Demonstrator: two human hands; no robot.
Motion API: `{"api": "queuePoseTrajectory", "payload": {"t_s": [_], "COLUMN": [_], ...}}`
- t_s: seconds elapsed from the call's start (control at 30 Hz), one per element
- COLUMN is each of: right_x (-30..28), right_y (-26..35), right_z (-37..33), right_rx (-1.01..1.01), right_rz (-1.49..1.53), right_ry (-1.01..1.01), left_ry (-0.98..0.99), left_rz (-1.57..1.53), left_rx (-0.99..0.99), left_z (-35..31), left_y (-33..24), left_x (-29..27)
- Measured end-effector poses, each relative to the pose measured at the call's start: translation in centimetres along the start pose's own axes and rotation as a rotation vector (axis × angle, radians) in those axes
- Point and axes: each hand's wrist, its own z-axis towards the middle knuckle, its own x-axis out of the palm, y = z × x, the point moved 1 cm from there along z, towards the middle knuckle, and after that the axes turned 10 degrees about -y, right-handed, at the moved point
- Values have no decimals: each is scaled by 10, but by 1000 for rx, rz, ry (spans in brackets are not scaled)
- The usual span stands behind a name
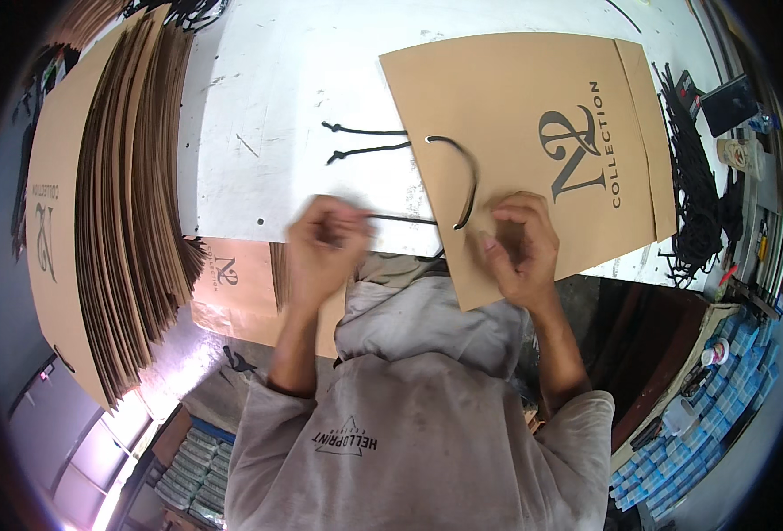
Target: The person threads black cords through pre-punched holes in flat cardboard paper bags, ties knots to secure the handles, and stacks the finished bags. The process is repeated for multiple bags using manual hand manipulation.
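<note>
A flat brown paper bag with dark printing lies on the white table, its mouth edge toward the left. Black cord loops across the bag's face between two holes near that edge. Two knotted cord ends lie on the table left of the upper hole. My left hand, smeared by motion, is closed on a stretch of cord running from the lower hole's side of the bag. Over the bag's near part, my right hand has its fingers curled with thumb and fingertips apart, and nothing shows between them.
A tall stack of brown paper bags stands at the left. More bags lie lower, beside my lap. A bundle of black cords lies at the table's right end, near a dark flat device and a plastic cup.
</note>
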Motion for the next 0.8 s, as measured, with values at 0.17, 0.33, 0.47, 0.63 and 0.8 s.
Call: {"api": "queuePoseTrajectory", "payload": {"t_s": [0.17,0.33,0.47,0.63,0.8], "right_x": [23,57,56,66,75], "right_y": [25,56,54,51,36], "right_z": [5,-7,-5,-9,-10], "right_rx": [-11,-94,-265,118,209], "right_rz": [-13,162,307,229,6], "right_ry": [96,79,71,-91,12], "left_ry": [-120,34,219,128,-99], "left_rz": [81,-87,-201,-483,104], "left_rx": [8,31,-422,-607,14], "left_z": [-4,-24,-24,-29,-31], "left_y": [-27,-59,-38,-13,-18], "left_x": [-28,22,26,45,44]}}
